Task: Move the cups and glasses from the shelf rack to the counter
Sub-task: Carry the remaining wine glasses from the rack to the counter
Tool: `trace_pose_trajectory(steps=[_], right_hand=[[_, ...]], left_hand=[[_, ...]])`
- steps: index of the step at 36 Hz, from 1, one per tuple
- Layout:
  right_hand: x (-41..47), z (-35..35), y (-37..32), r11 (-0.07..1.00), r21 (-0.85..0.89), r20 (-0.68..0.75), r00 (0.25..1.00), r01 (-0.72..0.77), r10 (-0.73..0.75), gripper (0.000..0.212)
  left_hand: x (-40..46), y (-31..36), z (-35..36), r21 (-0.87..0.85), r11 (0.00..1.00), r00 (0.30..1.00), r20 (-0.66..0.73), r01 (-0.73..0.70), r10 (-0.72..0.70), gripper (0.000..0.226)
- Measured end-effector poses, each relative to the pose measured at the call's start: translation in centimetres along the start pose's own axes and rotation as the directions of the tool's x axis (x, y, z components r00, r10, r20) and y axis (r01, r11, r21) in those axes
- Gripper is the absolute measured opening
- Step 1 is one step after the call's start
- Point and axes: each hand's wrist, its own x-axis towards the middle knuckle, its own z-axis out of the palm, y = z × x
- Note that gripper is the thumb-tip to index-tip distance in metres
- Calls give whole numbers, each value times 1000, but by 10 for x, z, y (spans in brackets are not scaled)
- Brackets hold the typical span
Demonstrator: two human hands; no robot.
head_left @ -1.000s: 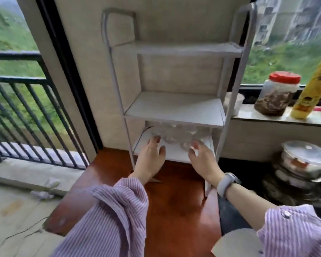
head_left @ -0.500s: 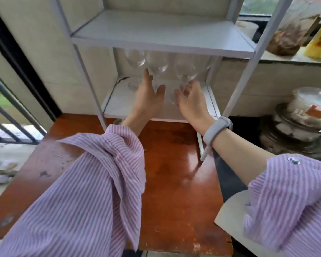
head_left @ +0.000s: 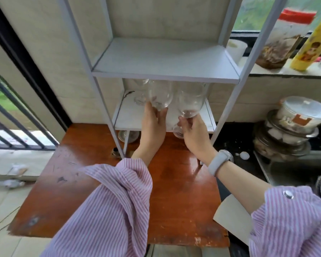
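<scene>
A white metal shelf rack (head_left: 165, 73) stands on a red-brown wooden counter (head_left: 174, 191). My left hand (head_left: 153, 125) grips the stem of a clear wine glass (head_left: 160, 93) at the front of the lowest shelf. My right hand (head_left: 193, 132) holds a second clear wine glass (head_left: 191, 101) by its stem, its foot just past the shelf's front edge. A third clear glass (head_left: 140, 91) stands further back on the lowest shelf, partly hidden by the shelf above. The middle shelf is bare.
A red-lidded jar (head_left: 283, 39), a yellow bottle (head_left: 311, 45) and a white cup (head_left: 236, 49) sit on the window ledge at right. Stacked bowls with a lid (head_left: 289, 130) stand by the sink. A black railing (head_left: 11, 115) is at left.
Both hands have closed on the stems of the two front glasses and lifted them off the lowest shelf, toward its front edge. The camera has moved closer and tilted down.
</scene>
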Motion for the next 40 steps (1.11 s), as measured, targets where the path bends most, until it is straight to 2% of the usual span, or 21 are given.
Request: trace_pose_trajectory(steps=[3,7,11,14,17,21,25,30,34,37,40], right_hand=[[-27,-6,-4,998,52,2,1000,-27,27,11],[-69,-23,-11,991,56,50,992,-119,116,19],[-111,-50,-18,985,46,-7,986,-167,168,10],[-138,-79,-22,977,119,-81,979,-176,186,18],[-159,-120,-23,976,112,-138,969,-188,203,19],[-184,-205,-27,980,22,-299,934,-198,195,20],[-225,-305,-35,972,-40,-477,859,-232,185,20],[-308,-432,-42,957,-93,-638,754,-273,153,22],[-393,-528,-47,942,-140,-760,643,-306,96,22],[-453,-588,-53,921,-132,-825,556,-367,103,17],[-508,-635,-56,902,-103,-888,448,-419,106,16]], left_hand=[[-26,12,-8,-16,998,998,-13,56,-56,29],[-70,24,-16,-17,990,989,-28,143,-143,18],[-114,40,-13,-67,977,978,55,203,-199,20],[-136,61,4,-54,985,978,145,161,-152,25],[-149,90,34,-103,989,962,264,104,-74,30],[-165,147,95,-131,991,926,376,17,34,26],[-197,217,169,-201,977,881,448,-69,155,27],[-270,309,261,-362,929,783,556,-73,278,15],[-350,381,334,-459,887,676,640,-44,365,13],[-410,431,380,-513,859,603,688,11,403,12],[-464,472,418,-560,829,511,712,-1,482,16]])
